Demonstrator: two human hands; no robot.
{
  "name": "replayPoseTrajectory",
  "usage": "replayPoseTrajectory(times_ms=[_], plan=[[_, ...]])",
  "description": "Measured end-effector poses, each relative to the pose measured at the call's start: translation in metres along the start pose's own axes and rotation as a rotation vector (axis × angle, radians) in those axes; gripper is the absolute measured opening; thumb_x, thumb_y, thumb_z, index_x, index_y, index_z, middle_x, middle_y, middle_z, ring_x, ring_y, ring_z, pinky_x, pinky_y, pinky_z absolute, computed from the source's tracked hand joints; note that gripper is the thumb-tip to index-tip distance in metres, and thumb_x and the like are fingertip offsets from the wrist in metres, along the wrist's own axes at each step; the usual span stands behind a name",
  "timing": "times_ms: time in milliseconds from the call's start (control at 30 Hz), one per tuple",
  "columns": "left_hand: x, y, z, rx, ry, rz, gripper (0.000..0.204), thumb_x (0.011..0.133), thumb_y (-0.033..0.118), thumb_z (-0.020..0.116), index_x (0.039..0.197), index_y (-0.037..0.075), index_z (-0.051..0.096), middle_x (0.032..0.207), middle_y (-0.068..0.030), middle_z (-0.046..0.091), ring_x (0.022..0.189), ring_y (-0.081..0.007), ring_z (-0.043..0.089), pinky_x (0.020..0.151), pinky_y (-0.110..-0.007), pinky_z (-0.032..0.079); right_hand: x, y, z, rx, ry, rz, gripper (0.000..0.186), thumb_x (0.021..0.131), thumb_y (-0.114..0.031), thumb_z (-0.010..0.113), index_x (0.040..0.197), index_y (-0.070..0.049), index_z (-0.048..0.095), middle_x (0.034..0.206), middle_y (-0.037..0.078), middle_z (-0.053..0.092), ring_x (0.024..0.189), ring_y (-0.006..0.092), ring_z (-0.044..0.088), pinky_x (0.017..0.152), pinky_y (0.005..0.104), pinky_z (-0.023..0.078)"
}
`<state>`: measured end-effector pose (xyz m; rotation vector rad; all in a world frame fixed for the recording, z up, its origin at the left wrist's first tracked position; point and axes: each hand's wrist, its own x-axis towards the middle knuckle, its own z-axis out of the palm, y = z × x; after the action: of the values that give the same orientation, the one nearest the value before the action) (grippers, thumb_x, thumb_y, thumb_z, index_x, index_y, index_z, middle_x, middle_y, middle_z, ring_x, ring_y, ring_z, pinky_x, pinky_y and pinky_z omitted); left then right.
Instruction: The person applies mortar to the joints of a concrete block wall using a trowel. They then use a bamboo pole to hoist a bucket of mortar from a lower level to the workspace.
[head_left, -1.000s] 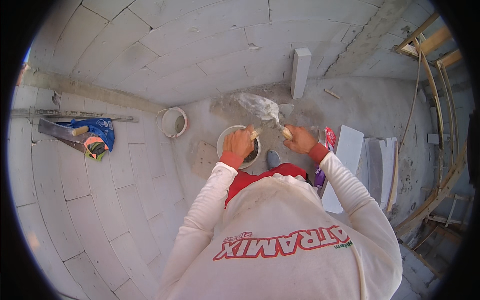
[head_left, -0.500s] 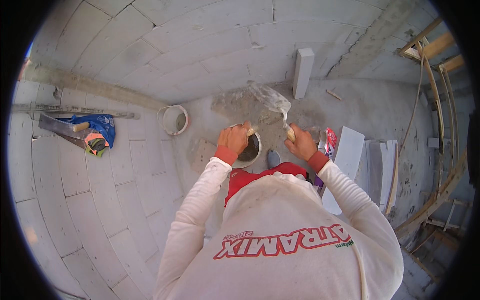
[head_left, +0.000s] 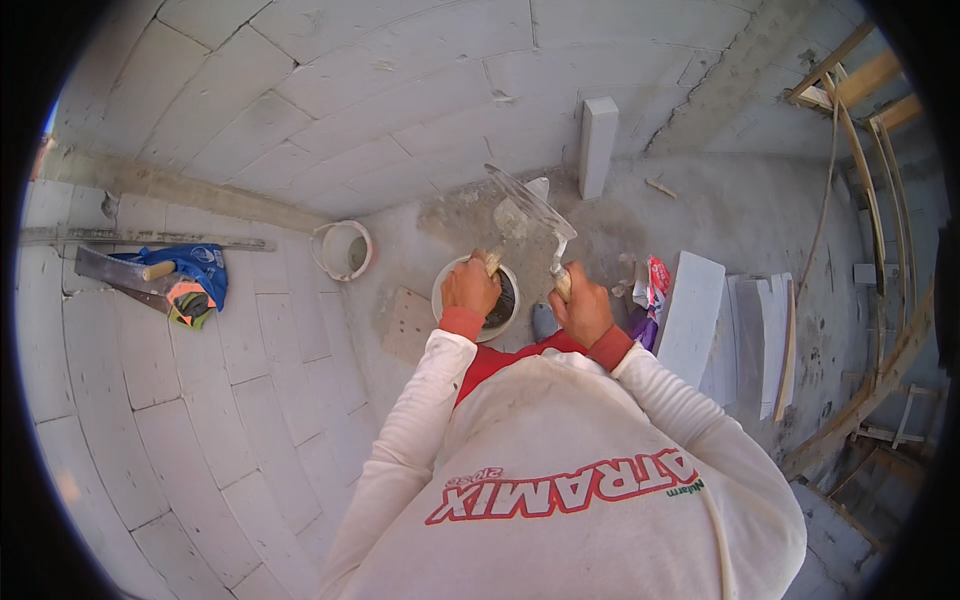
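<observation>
My right hand (head_left: 583, 312) is closed round the wooden handle of a pointing trowel (head_left: 538, 208), whose long blade is turned nearly edge-on and points up and to the left. In my left hand (head_left: 472, 287) is the wooden handle of a second tool, seemingly a scraper (head_left: 513, 218); its grey-smeared blade lies just left of and partly behind the trowel blade. Whether the two blades touch, I cannot tell. Below both hands stands a white bucket (head_left: 437, 297) with dark grey mix inside, partly covered by my left hand.
Another white bucket (head_left: 322, 250) stands left by the block wall (head_left: 250, 330). On that wall lie a handsaw (head_left: 115, 272) and a blue bag (head_left: 205, 262). A pale block (head_left: 598, 150) stands upright at the far wall. White blocks (head_left: 693, 315) and wooden planks (head_left: 868, 400) are at right.
The trowel has turned from showing its broad face to nearly edge-on. My right hand has come slightly left and lower, and the scraper blade now shows beside the trowel.
</observation>
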<state>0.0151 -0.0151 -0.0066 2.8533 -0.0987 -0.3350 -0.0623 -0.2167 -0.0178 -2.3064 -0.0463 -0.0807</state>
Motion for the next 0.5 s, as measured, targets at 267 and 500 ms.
replayPoseTrajectory(times_ms=[267, 500], plan=[[-0.011, 0.011, -0.001, -0.094, 0.011, -0.013, 0.046, 0.084, 0.020, 0.073, 0.122, 0.006, 0.051, 0.093, -0.0237, 0.072, 0.089, -0.0442, 0.070, 0.077, -0.054, 0.054, 0.002, 0.013, 0.007, -0.097, -0.143, 0.108, 0.035, 0.083, -0.017, 0.067, 0.112, -0.007, 0.050, 0.081, 0.024, 0.068, 0.076, 0.0472, 0.066, 0.070, 0.0576, 0.052], [-0.015, 0.005, 0.007, 0.062, 0.006, 0.062, 0.044, 0.084, 0.017, 0.073, 0.121, 0.007, 0.052, 0.089, -0.0205, 0.072, 0.082, -0.0416, 0.071, 0.072, -0.052, 0.054, 0.019, 0.012, -0.006, -0.156, -0.056, 0.024, 0.035, 0.082, -0.018, 0.068, 0.110, -0.009, 0.051, 0.079, 0.022, 0.068, 0.072, 0.0448, 0.066, 0.064, 0.0537, 0.052]])
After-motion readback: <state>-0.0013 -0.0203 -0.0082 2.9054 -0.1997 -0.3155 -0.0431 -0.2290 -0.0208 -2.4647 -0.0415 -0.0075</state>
